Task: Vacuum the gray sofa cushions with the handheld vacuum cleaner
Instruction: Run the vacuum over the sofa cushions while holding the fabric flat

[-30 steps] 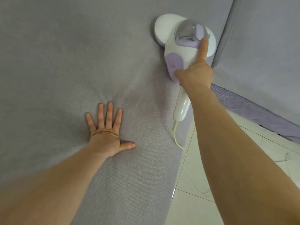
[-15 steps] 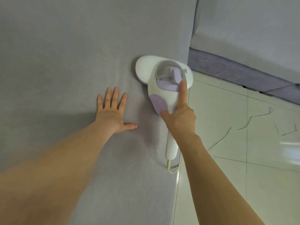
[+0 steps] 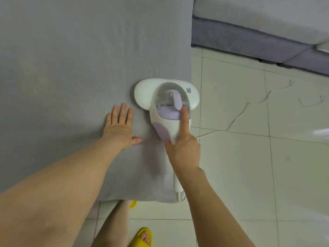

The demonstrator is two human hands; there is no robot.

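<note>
A white and lilac handheld vacuum cleaner (image 3: 160,97) lies head-down on the gray sofa cushion (image 3: 71,68), near the cushion's right edge and front corner. My right hand (image 3: 185,148) grips its handle, the index finger stretched forward along the body to the clear dust cup. My left hand (image 3: 121,127) presses flat on the cushion just left of the vacuum, fingers straight and together. The vacuum's cord (image 3: 179,197) leaves the handle end at the cushion's front edge.
Pale tiled floor (image 3: 249,157) lies right of and in front of the cushion. Another gray sofa section (image 3: 258,24) with a dark base runs across the top right. My leg and a yellow slipper (image 3: 142,237) stand below the cushion's front edge.
The vacuum has been pulled back toward me along the cushion's right edge, from near the other sofa section to the front corner. My left hand has stayed flat on the cushion beside it.
</note>
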